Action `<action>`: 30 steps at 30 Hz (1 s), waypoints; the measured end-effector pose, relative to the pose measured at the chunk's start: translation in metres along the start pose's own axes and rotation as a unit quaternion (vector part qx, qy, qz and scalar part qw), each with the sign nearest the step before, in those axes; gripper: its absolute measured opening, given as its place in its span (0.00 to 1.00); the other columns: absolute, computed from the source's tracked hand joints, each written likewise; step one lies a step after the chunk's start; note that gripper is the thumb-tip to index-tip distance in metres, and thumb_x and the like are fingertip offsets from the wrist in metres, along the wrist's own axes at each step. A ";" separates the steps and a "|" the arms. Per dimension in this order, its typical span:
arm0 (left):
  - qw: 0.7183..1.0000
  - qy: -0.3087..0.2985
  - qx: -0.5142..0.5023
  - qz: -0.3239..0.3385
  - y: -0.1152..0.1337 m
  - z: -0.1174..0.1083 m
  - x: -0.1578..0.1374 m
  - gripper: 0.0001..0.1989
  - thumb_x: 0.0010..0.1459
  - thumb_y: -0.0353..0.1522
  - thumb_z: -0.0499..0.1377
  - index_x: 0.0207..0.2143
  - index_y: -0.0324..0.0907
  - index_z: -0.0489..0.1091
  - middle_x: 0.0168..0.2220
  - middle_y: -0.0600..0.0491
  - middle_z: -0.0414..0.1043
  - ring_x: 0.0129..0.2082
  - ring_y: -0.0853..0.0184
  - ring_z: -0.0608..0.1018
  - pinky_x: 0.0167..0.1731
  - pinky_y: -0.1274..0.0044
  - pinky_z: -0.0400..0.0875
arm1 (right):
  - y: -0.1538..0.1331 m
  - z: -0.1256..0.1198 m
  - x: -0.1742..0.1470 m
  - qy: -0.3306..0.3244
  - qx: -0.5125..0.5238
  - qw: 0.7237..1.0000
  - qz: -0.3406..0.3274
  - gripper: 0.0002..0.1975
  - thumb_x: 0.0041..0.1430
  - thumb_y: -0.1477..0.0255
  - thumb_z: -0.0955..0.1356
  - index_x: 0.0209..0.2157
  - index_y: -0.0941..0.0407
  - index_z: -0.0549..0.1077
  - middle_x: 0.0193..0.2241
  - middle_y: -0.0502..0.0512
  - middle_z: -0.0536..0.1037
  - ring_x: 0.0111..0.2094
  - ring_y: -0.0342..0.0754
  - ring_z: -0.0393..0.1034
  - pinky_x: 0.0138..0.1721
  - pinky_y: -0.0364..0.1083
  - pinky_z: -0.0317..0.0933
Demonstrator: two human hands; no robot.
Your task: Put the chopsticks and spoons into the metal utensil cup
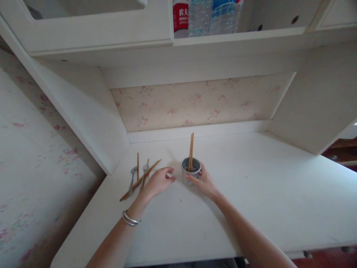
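Observation:
My right hand is wrapped round the side of a grey perforated utensil holder, which stands upright on the white tabletop. Two wooden chopsticks stand in the holder, leaning slightly together. To its left, my left hand hovers with curved fingers apart and nothing between them. Beside and partly behind that hand lies a loose pile of wooden chopsticks crossing one another. Among them are two metal spoons, one spoon at the left and another spoon nearer my hand, its handle partly hidden.
The white tabletop runs back to a low ledge below floral wallpaper. Side panels rise at left and right. Overhead, a shelf holds plastic bottles, and a cabinet door hangs at upper left.

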State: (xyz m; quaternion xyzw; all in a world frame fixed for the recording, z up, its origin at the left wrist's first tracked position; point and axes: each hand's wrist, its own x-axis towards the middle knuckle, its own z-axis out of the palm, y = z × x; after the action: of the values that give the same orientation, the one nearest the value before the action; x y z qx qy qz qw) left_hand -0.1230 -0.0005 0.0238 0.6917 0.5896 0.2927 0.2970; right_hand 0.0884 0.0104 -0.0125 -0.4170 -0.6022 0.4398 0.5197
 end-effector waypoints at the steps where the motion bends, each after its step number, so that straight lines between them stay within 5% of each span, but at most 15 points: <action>1: 0.998 0.006 0.062 -0.005 -0.006 -0.015 -0.001 0.12 0.53 0.36 0.58 0.40 0.44 0.74 0.39 0.48 0.77 0.36 0.61 0.77 0.38 0.73 0.67 | 0.000 -0.001 0.000 -0.001 0.000 1.000 0.005 0.34 0.45 0.63 0.74 0.53 0.54 0.62 0.49 0.59 0.73 0.49 0.54 0.69 0.52 0.56 0.60; 5: 0.953 0.028 0.293 -0.072 -0.034 -0.068 -0.008 0.11 0.57 0.34 0.52 0.33 0.44 0.74 0.35 0.48 0.77 0.36 0.60 0.77 0.36 0.75 0.64 | 0.000 -0.002 0.000 -0.004 -0.004 1.000 0.017 0.35 0.45 0.63 0.74 0.54 0.55 0.61 0.50 0.60 0.73 0.49 0.54 0.69 0.52 0.56 0.60; 9: 0.914 -0.004 0.382 -0.137 -0.057 -0.088 -0.013 0.12 0.56 0.34 0.51 0.28 0.42 0.73 0.32 0.45 0.77 0.33 0.59 0.77 0.31 0.75 0.63 | 0.000 -0.002 -0.001 0.000 -0.013 1.000 0.019 0.35 0.45 0.63 0.74 0.54 0.54 0.61 0.49 0.59 0.73 0.49 0.54 0.69 0.51 0.55 0.61; 23: 0.908 -0.063 0.392 -0.130 -0.062 -0.064 0.009 0.16 0.59 0.37 0.49 0.33 0.39 0.73 0.35 0.43 0.77 0.35 0.61 0.78 0.32 0.76 0.66 | 0.006 -0.003 -0.001 -0.001 -0.010 1.000 0.009 0.33 0.46 0.64 0.74 0.54 0.52 0.62 0.50 0.58 0.73 0.50 0.55 0.68 0.51 0.54 0.62; 30: 0.878 0.028 0.475 -0.051 -0.047 -0.054 0.007 0.15 0.62 0.33 0.45 0.40 0.36 0.69 0.37 0.41 0.74 0.40 0.57 0.75 0.37 0.72 0.66 | 0.007 -0.003 -0.001 -0.001 -0.019 1.000 -0.002 0.34 0.46 0.63 0.74 0.54 0.52 0.61 0.50 0.58 0.72 0.50 0.54 0.68 0.51 0.54 0.61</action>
State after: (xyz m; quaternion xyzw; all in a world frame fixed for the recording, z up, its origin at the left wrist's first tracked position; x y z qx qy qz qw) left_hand -0.1931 0.0162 0.0236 0.7102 0.7003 -0.0195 -0.0695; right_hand 0.0919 0.0114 -0.0196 -0.4251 -0.6119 0.4277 0.5118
